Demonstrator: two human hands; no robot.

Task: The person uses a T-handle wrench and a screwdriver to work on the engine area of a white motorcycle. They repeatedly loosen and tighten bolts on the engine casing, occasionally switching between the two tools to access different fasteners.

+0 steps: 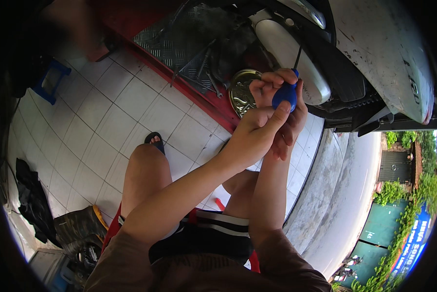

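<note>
My left hand (262,131) has its thumb pressed on the blue handle of a screwdriver (284,98). My right hand (299,103) is closed round the same handle, partly hidden behind my left hand. The screwdriver's thin dark shaft points up over a silver motorbike cover (275,41); I cannot tell whether its tip touches anything. A round brass-coloured pan (240,87) sits just left of my hands on a red-edged metal platform (149,57). The bike's white body panel (377,53) is to the right.
Wrenches (204,68) lie on the platform. A blue stool (54,82) stands on the tiled floor (112,110) at the left, with dark cloth (29,197) below it. My knees are bent beneath my arms. A pavement edge and street (348,170) lie to the right.
</note>
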